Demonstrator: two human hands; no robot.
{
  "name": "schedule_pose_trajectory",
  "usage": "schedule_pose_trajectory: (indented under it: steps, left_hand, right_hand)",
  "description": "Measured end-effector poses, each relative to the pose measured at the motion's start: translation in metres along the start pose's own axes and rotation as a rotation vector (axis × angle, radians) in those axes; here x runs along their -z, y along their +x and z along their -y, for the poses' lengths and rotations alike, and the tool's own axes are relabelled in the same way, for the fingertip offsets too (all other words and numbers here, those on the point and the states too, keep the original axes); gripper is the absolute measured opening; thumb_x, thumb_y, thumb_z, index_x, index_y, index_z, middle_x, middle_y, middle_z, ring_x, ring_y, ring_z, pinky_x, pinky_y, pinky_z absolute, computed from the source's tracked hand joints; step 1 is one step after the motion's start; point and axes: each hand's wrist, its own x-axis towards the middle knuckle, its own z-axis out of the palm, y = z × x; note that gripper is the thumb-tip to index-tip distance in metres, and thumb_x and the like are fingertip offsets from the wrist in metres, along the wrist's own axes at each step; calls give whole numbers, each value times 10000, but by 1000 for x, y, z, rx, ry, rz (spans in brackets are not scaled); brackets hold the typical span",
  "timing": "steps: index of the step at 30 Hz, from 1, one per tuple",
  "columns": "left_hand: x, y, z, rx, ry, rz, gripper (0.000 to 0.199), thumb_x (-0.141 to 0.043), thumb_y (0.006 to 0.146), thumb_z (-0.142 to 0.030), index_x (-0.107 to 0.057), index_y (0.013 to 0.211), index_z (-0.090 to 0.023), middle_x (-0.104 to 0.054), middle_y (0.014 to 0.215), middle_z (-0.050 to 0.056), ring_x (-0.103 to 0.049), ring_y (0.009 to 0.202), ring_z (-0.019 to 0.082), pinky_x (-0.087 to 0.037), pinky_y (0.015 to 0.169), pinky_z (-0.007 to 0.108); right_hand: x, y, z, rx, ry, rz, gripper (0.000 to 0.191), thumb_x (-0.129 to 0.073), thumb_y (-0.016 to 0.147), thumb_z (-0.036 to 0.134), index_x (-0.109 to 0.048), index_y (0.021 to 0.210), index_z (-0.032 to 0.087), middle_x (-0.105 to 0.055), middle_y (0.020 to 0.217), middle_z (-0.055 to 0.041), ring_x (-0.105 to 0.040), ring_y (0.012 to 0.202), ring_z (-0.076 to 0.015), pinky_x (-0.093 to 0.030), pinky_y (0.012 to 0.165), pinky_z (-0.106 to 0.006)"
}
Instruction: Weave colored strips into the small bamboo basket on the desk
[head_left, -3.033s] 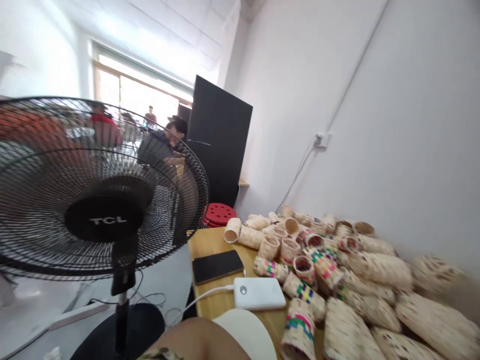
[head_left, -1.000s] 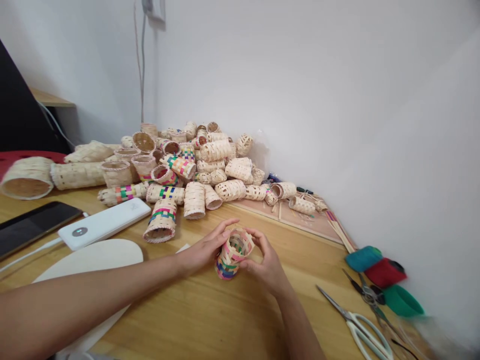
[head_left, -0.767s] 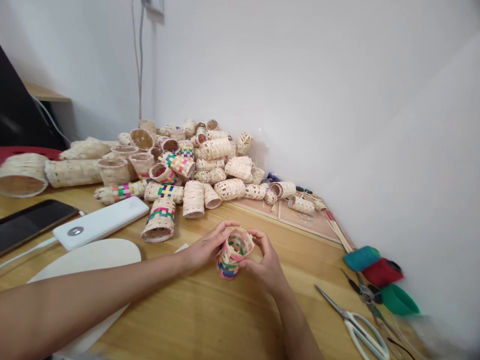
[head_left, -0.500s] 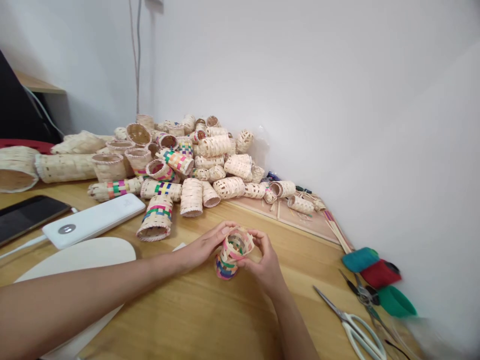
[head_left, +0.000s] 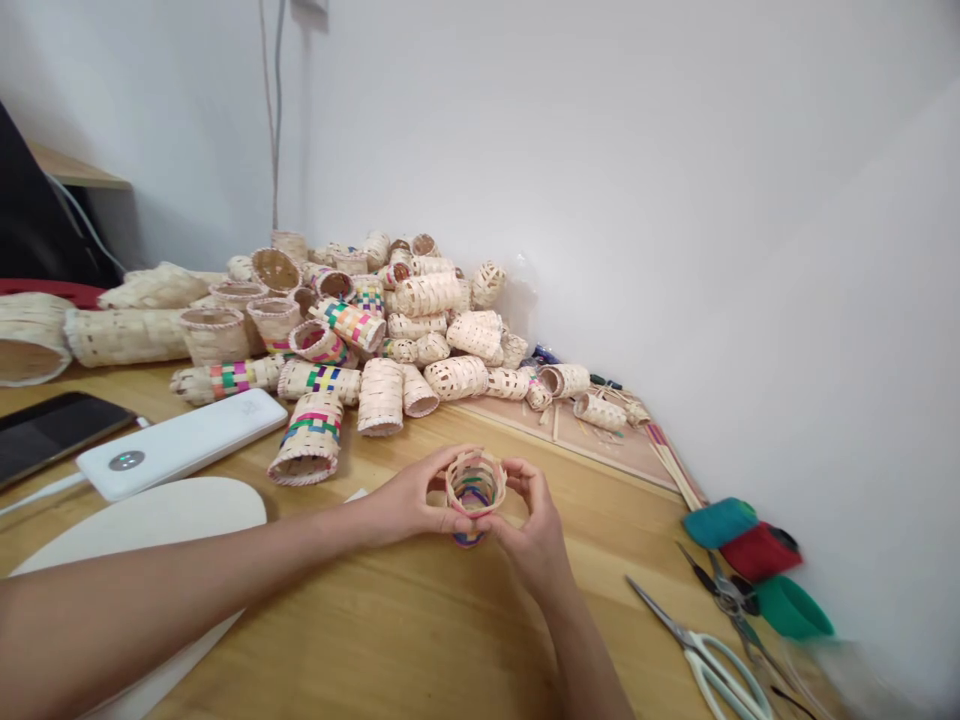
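Note:
Between my two hands is a small woven basket [head_left: 475,484], cylinder-shaped, with pink, green and blue strips among pale ones. Its open mouth faces up toward me and its rim is pinkish. My left hand [head_left: 416,500] grips it from the left, thumb at the front of the rim and fingers behind. On the right side my right hand [head_left: 529,515] pinches the rim, its thumb close to the left thumb. The basket's base is low over the wooden table [head_left: 360,630]; whether it touches is unclear.
A large heap of woven baskets [head_left: 427,295] lies along the back. A power bank [head_left: 180,445], phone [head_left: 56,430] and white oval board [head_left: 202,515] are at left. Scissors [head_left: 705,645], pliers [head_left: 727,595] and thread spools [head_left: 761,548] lie at right, near thin strips [head_left: 671,460].
The basket has turned more upright, so its mouth faces me more. My left thumb has moved round to the front of the rim. The right hand has shifted slightly.

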Motion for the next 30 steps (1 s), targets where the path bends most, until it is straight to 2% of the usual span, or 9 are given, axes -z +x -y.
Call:
schedule_pose_trajectory:
  steps: [6,8,10,11,13,17,20,24,30]
  left_hand:
    - [2,2,-10,-18,-381,-12,725,-780,729,-367,-395,1335,-260,-510,1380,126,-476,1274,297,-384,1040,429]
    - [1,2,-12,-47,-443,-4,647,-747,764,-389,-415,1304,-262,-545,1339,118,-520,1226,279,-396,1019,410]
    - [1,3,-14,-49,-412,-15,600,-722,784,-410,-432,1287,-260,-556,1324,109,-530,1208,264,-402,1006,388]
    - [1,3,-14,-46,-367,-41,589,-713,792,-412,-433,1289,-264,-548,1334,102,-518,1220,257,-402,1006,377]
    - [2,4,-16,-33,-256,-141,573,-690,809,-406,-429,1301,-275,-521,1366,82,-485,1250,241,-396,1015,361]
    - [6,5,-21,5,-10,-385,430,-643,815,-433,-554,1179,-222,-594,1248,66,-533,1150,237,-447,921,326]
    - [8,5,-27,-20,109,-456,330,-612,810,-440,-648,1010,-180,-665,1051,55,-580,984,223,-462,811,302]
    - [9,6,-33,-95,127,-473,265,-626,783,-396,-693,888,-162,-683,934,39,-580,865,181,-444,754,268]
    - [4,5,-38,35,52,-430,320,-667,723,-408,-717,882,-134,-559,591,-27,-398,522,89,-299,496,222]
  right_hand:
    - [4,1,3,-113,356,179,869,-810,673,402,-379,1415,268,-448,1423,-101,-511,1235,-293,-455,996,-425]
    - [2,-1,10,-163,451,303,867,-788,705,405,-351,1440,263,-445,1441,-102,-518,1233,-290,-489,957,-404]
    - [-1,-2,16,-188,464,376,766,-735,762,404,-384,1422,234,-539,1358,-105,-573,1166,-279,-518,914,-390]
    - [-2,-2,17,-186,437,366,709,-705,787,395,-405,1406,225,-575,1317,-100,-593,1139,-271,-525,903,-382]
    - [-4,-1,17,-136,308,241,668,-682,798,358,-419,1396,221,-584,1311,-88,-588,1150,-259,-512,934,-373]
    - [-5,1,5,65,-163,-26,732,-691,762,290,-395,1427,216,-538,1360,-106,-546,1202,-273,-459,1008,-408]
    - [-6,1,-4,217,-413,-45,683,-654,791,287,-403,1423,217,-562,1304,-124,-557,1162,-279,-473,975,-435]
    - [-8,1,-8,337,-543,-36,640,-601,850,282,-362,1440,226,-561,1266,-129,-547,1141,-274,-477,950,-448]
    - [-9,0,-6,416,-634,-20,613,-569,887,267,-328,1450,242,-539,1278,-127,-526,1140,-284,-471,944,-476]
